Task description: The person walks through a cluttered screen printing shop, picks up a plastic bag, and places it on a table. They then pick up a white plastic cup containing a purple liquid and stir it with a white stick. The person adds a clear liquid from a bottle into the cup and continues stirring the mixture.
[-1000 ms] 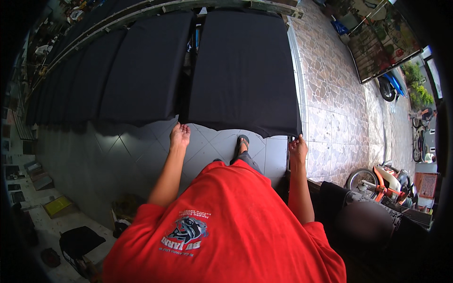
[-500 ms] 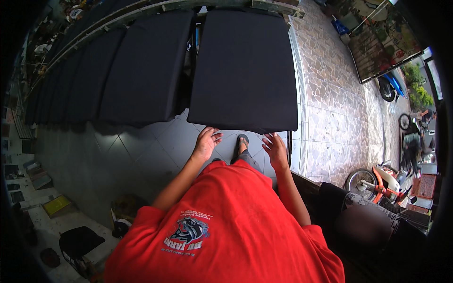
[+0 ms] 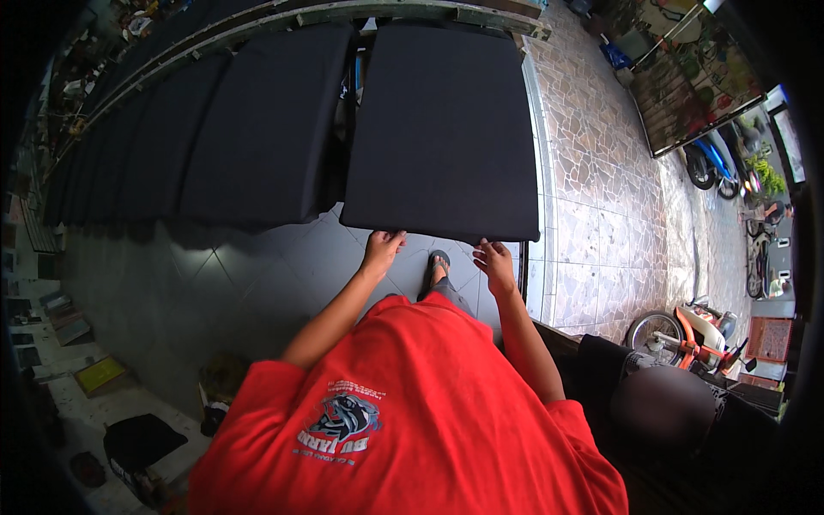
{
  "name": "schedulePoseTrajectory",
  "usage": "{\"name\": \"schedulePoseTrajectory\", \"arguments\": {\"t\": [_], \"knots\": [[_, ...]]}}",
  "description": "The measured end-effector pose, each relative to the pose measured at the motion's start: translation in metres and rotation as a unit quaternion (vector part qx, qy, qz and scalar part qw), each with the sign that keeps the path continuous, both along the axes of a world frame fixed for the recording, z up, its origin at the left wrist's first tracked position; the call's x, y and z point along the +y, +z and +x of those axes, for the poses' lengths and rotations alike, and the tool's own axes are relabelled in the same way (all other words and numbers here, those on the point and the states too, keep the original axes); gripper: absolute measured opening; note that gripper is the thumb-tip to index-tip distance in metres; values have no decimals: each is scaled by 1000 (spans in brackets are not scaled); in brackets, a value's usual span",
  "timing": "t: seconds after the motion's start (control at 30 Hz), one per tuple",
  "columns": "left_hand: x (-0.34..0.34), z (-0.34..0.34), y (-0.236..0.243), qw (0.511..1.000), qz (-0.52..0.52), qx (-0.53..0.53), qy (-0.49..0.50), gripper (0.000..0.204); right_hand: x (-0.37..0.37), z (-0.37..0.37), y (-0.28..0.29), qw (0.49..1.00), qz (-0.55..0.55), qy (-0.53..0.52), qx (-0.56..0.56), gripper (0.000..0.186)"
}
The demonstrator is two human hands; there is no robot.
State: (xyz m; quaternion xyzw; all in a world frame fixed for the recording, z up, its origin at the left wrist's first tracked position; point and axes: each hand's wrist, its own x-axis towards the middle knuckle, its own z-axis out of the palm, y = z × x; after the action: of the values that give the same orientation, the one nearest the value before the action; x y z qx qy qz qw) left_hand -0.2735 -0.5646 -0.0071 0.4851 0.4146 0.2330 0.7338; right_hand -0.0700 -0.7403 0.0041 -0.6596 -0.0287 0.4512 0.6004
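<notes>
A black cloth [image 3: 442, 129] lies stretched smooth over a flat board in front of me, its near hem hanging slightly over the edge. My left hand [image 3: 383, 252] pinches this hem left of its middle, thumb and fingers together. Toward the near right corner, my right hand [image 3: 496, 266] has its fingers closed on the same hem. The board under the cloth is hidden.
More black cloths [image 3: 262, 129] cover a row of boards to the left, with a narrow gap between. A long rail [image 3: 412, 12] runs behind them. At the right stand a parked orange motorbike [image 3: 665, 330] and a person [image 3: 661, 412] close by.
Both hands have gone from loosely spread fingers just off the hem to gripping it. My right hand has shifted a little left.
</notes>
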Motion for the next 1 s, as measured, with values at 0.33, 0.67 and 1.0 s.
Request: {"name": "schedulePoseTrajectory", "arguments": {"t": [0.33, 0.67, 1.0], "knots": [[43, -79, 26, 971, 115, 12, 207, 50, -45, 56, 20, 916, -20, -208, -341, 45], [79, -42, 25, 979, -64, -167, 98, 52, -4, 77, 19, 985, 81, -102, -117, 44], [66, -54, 32, 993, -41, -64, 86, 34, -8, 76, 29, 985, 22, -88, -144, 44]]}}
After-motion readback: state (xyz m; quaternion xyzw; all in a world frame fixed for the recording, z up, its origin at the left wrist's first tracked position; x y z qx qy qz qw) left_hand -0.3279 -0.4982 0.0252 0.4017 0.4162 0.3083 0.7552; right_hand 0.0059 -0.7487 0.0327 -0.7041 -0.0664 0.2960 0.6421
